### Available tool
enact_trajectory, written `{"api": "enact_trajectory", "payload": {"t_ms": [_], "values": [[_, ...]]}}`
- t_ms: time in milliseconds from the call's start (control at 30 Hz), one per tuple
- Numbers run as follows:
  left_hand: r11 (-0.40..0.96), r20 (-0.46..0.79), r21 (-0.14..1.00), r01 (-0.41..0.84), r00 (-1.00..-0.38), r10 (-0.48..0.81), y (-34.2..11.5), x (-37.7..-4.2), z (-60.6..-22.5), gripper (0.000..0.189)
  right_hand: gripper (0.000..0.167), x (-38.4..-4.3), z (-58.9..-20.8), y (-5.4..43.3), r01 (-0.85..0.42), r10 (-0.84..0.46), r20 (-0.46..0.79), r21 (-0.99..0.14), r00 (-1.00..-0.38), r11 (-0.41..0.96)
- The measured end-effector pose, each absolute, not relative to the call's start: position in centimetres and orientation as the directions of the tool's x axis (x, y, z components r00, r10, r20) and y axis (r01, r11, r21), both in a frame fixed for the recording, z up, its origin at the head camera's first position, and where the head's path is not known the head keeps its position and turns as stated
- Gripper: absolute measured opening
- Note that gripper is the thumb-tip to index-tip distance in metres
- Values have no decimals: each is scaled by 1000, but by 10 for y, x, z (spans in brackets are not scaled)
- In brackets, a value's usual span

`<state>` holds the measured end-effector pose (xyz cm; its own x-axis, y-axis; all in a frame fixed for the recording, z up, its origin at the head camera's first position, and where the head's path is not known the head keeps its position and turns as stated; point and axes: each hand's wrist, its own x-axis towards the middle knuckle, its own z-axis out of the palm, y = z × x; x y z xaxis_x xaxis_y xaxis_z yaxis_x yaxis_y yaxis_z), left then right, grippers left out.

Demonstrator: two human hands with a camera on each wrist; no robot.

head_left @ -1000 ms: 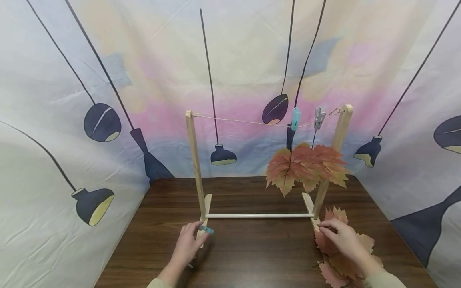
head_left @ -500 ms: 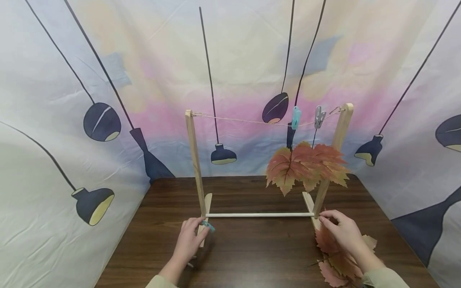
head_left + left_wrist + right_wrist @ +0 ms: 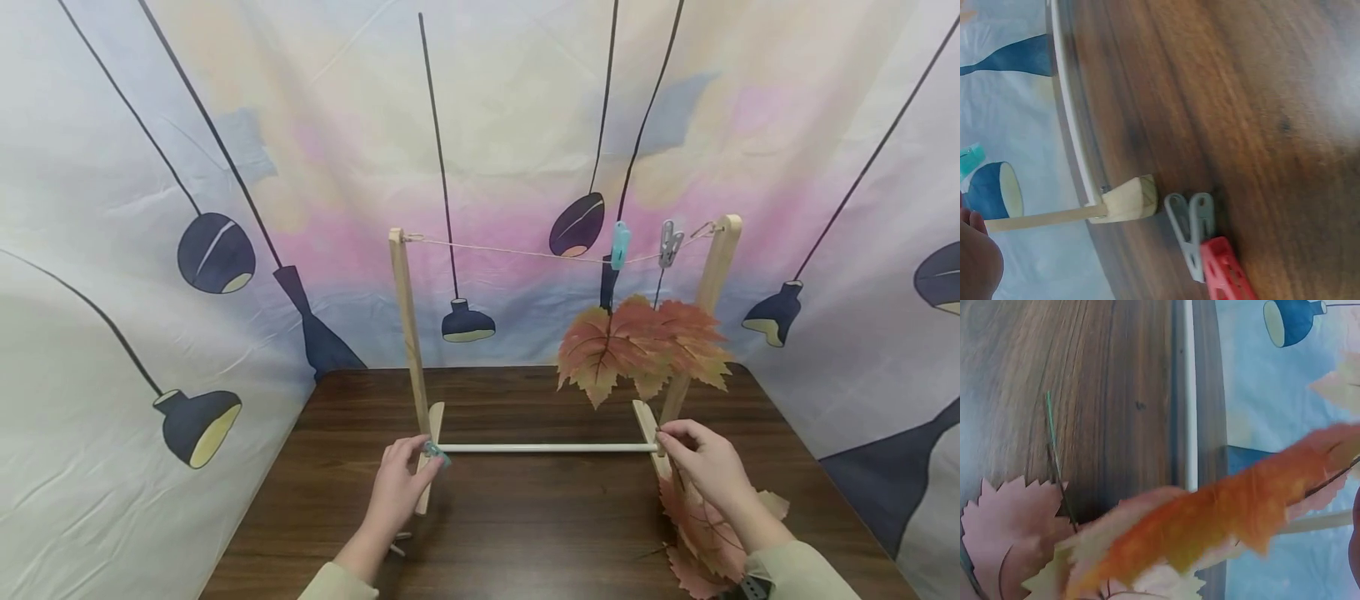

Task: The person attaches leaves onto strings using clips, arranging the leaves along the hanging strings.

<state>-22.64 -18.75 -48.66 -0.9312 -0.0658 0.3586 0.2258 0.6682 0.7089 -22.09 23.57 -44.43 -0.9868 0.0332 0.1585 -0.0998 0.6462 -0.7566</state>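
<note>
My left hand point(image 3: 397, 487) pinches a teal clothespin point(image 3: 437, 452) in front of the rack's left post point(image 3: 408, 325). The right hand point(image 3: 708, 471), near the foot of the right post, pinches an artificial maple leaf by its stem; the orange leaf point(image 3: 1210, 512) slants down in the right wrist view. Other leaves point(image 3: 1013, 534) lie on the table below it. A string point(image 3: 510, 249) runs between the post tops. On its right half sit a teal clothespin point(image 3: 619, 245) and a grey clothespin point(image 3: 671, 244), with red-orange leaves point(image 3: 607, 350) hanging under them.
A white rod point(image 3: 540, 448) joins the rack's wooden feet across the dark wood table point(image 3: 525, 533). In the left wrist view a loose grey clothespin point(image 3: 1192, 231) and a red clothespin point(image 3: 1225, 269) lie beside the left foot point(image 3: 1129, 200). A printed cloth point(image 3: 495, 125) hangs behind.
Both hands have risen a little and moved forward, the left with the teal clothespin. The right hand has lifted a leaf by its stem from the others on the table.
</note>
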Motion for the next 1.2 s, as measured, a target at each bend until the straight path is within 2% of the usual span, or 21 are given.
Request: {"api": "enact_trajectory", "payload": {"t_ms": [300, 700, 967, 1200], "values": [[664, 388, 700, 264, -921, -42, -182, -231, -470, 39, 31, -225, -442, 227, -143, 25, 206, -757, -978, 638], [600, 359, 750, 277, -933, -18, -172, -238, -448, 43, 32, -233, -432, 215, -160, -3, 198, -779, -980, 606], [605, 365, 745, 281, -931, -16, -168, -241, -437, 42, 35, -233, -426, 208, -151, 19, 207, -769, -978, 622], [583, 406, 747, 318, -913, -22, -160, -247, -421, 50, 39, -237, -417, 201, -159, 23, 223, -757, -974, 634]]}}
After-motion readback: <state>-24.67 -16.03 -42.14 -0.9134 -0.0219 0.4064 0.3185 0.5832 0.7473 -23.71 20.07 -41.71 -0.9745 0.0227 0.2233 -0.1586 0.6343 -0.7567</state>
